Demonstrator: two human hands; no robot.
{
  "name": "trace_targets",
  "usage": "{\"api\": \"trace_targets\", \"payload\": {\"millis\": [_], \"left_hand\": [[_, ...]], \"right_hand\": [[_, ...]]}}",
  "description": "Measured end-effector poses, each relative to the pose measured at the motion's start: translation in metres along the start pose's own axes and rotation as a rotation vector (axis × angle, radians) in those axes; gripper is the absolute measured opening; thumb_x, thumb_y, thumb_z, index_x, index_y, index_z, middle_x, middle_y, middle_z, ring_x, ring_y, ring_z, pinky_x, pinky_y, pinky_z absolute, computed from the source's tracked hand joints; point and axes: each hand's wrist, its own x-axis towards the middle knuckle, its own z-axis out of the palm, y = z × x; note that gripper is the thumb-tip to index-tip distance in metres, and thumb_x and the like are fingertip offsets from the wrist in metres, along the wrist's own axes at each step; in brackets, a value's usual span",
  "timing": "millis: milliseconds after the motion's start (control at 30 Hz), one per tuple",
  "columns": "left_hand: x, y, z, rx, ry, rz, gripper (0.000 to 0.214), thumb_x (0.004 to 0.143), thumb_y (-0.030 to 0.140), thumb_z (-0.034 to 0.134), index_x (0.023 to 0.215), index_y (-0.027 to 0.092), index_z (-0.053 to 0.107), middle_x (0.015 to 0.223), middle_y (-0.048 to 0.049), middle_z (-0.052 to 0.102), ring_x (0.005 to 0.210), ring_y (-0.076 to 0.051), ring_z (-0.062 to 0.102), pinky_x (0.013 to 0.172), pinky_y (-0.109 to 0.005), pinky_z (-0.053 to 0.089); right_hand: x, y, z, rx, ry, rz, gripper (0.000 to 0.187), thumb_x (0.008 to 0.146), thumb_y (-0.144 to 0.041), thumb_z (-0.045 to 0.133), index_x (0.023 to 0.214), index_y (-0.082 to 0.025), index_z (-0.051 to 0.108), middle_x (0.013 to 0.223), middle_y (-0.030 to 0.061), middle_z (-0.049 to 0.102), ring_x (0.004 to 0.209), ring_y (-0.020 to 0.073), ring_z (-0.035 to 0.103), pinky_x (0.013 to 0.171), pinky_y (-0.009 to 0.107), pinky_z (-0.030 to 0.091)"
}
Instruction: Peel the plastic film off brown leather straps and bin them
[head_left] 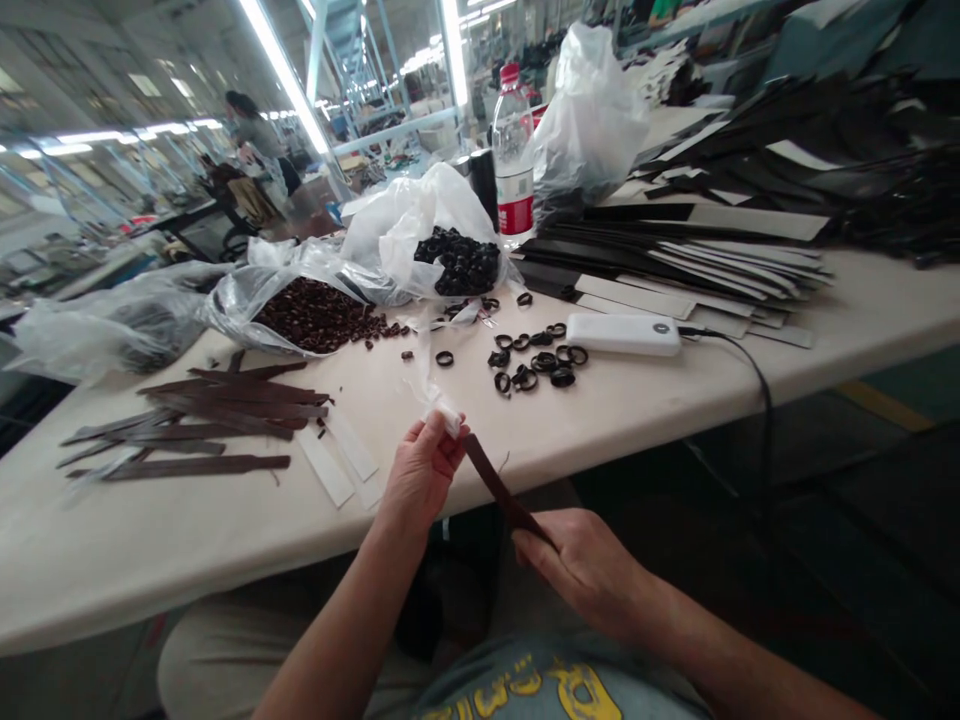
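A dark brown leather strip (491, 474) stretches between my two hands above the table's front edge. My right hand (581, 565) is closed round its lower end. At the upper end, my left hand (424, 470) pinches a crumpled white film (448, 412), with the strip's tip against the fingertips. Whether those fingers also grip the strip itself I cannot tell. Beyond my hands lie several loose black rings (541, 362). To the left is a pile of brown strips (240, 402), beside white flat strips (326, 465).
Plastic bags of small brown pieces (307, 315) and black pieces (459, 262) lie open behind. A bottle (513, 160) stands farther back. At right are a white power bank (622, 334) with a black cable (739, 350) and stacked black strips (645, 255). A person (259, 150) is in the background.
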Motion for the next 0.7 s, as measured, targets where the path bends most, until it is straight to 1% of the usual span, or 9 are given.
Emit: {"api": "trace_targets", "payload": {"millis": [133, 200, 333, 467, 533, 600, 633, 667, 700], "left_hand": [[-0.005, -0.005, 0.003, 0.007, -0.043, -0.015, 0.043, 0.050, 0.035, 0.095, 0.074, 0.014, 0.065, 0.071, -0.0017, 0.073, 0.060, -0.011, 0.067, 0.061, -0.021, 0.056], [-0.006, -0.006, 0.003, 0.025, -0.058, -0.018, 0.044, 0.050, 0.037, 0.094, 0.074, 0.014, 0.066, 0.072, -0.0015, 0.074, 0.060, -0.010, 0.067, 0.063, -0.021, 0.056], [-0.005, -0.007, 0.001, 0.079, -0.074, 0.007, 0.039, 0.056, 0.037, 0.092, 0.075, 0.015, 0.066, 0.074, -0.0011, 0.073, 0.064, -0.011, 0.068, 0.069, -0.024, 0.057], [-0.013, -0.015, -0.002, 0.164, -0.096, -0.001, 0.039, 0.052, 0.035, 0.093, 0.074, 0.014, 0.069, 0.072, -0.0027, 0.073, 0.067, -0.014, 0.068, 0.070, -0.026, 0.056], [-0.023, -0.022, -0.003, 0.235, -0.167, -0.057, 0.036, 0.055, 0.035, 0.092, 0.074, 0.012, 0.071, 0.069, -0.0032, 0.072, 0.061, -0.013, 0.066, 0.062, -0.023, 0.054], [-0.030, -0.025, -0.003, 0.293, -0.245, -0.119, 0.034, 0.062, 0.039, 0.088, 0.074, 0.012, 0.072, 0.062, -0.0019, 0.070, 0.047, -0.011, 0.059, 0.047, -0.021, 0.048], [-0.031, -0.023, -0.004, 0.300, -0.255, -0.127, 0.033, 0.064, 0.040, 0.086, 0.073, 0.012, 0.072, 0.060, -0.0012, 0.069, 0.044, -0.010, 0.056, 0.042, -0.020, 0.045], [-0.031, -0.019, -0.004, 0.287, -0.235, -0.108, 0.033, 0.063, 0.040, 0.087, 0.072, 0.012, 0.071, 0.060, -0.0008, 0.068, 0.043, -0.010, 0.056, 0.041, -0.020, 0.044], [-0.028, -0.013, -0.005, 0.259, -0.190, -0.061, 0.033, 0.060, 0.040, 0.088, 0.070, 0.013, 0.071, 0.061, -0.0009, 0.069, 0.046, -0.010, 0.059, 0.044, -0.020, 0.046]], "right_hand": [[0.009, 0.001, -0.001, -0.035, 0.004, 0.022, 0.042, 0.099, -0.041, 0.037, 0.069, -0.020, 0.058, 0.064, 0.0027, 0.060, 0.059, 0.0169, 0.056, 0.057, 0.027, 0.032], [0.012, 0.001, 0.000, -0.046, 0.017, 0.030, 0.041, 0.098, -0.040, 0.039, 0.069, -0.020, 0.059, 0.064, 0.0030, 0.061, 0.059, 0.0172, 0.057, 0.057, 0.027, 0.032], [0.014, 0.002, 0.000, -0.033, 0.048, 0.030, 0.042, 0.098, -0.039, 0.041, 0.066, -0.020, 0.061, 0.058, 0.0017, 0.061, 0.054, 0.0160, 0.056, 0.055, 0.027, 0.033], [0.018, 0.001, -0.002, 0.093, 0.002, 0.055, 0.043, 0.099, -0.040, 0.043, 0.065, -0.020, 0.062, 0.053, 0.0002, 0.059, 0.049, 0.0143, 0.055, 0.052, 0.025, 0.035], [0.024, -0.001, -0.002, 0.237, -0.049, 0.087, 0.045, 0.100, -0.044, 0.041, 0.068, -0.019, 0.061, 0.050, -0.0012, 0.056, 0.044, 0.0126, 0.052, 0.049, 0.024, 0.037], [0.030, -0.003, -0.002, 0.399, -0.085, 0.105, 0.047, 0.100, -0.050, 0.039, 0.074, -0.018, 0.061, 0.051, -0.0019, 0.055, 0.041, 0.0115, 0.051, 0.045, 0.023, 0.038], [0.032, -0.003, -0.002, 0.464, -0.097, 0.095, 0.047, 0.100, -0.052, 0.038, 0.078, -0.017, 0.061, 0.054, -0.0015, 0.056, 0.042, 0.0115, 0.052, 0.045, 0.022, 0.039], [0.032, -0.002, -0.001, 0.501, -0.105, 0.070, 0.045, 0.100, -0.053, 0.039, 0.084, -0.017, 0.061, 0.060, -0.0005, 0.060, 0.046, 0.0120, 0.055, 0.046, 0.022, 0.041], [0.031, 0.000, 0.001, 0.505, -0.104, 0.039, 0.040, 0.099, -0.051, 0.042, 0.090, -0.017, 0.061, 0.067, 0.0008, 0.063, 0.050, 0.0126, 0.058, 0.048, 0.022, 0.043]]}}
